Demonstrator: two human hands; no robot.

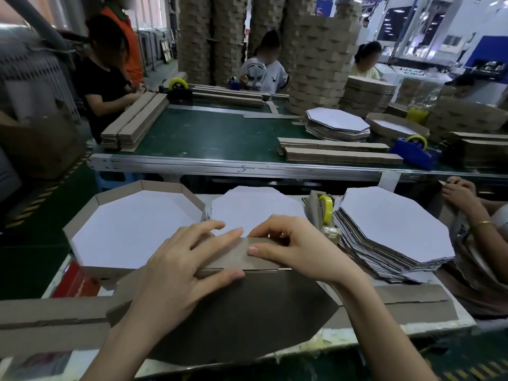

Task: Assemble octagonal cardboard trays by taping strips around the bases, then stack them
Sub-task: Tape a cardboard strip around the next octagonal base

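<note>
A brown octagonal cardboard base [242, 320] lies brown side up in front of me, tilted toward me. A cardboard strip [236, 257] stands along its far edge. My left hand [187, 268] presses on the strip and base at the left, thumb under the edge. My right hand [297, 248] pinches the strip's top edge, thumb on its face. A finished tray [132, 229] with a white floor and brown walls sits at the left. White octagonal bases lie in a stack [390, 229] at the right and another stack [255, 207] beyond my hands.
A yellow tape roll on a dispenser [325, 210] stands between the two white stacks. Long cardboard strips [41, 323] lie across the near table edge. Another person's hands [461, 196] work at the right. A green conveyor table [214, 133] with strips, dispensers and seated workers lies beyond.
</note>
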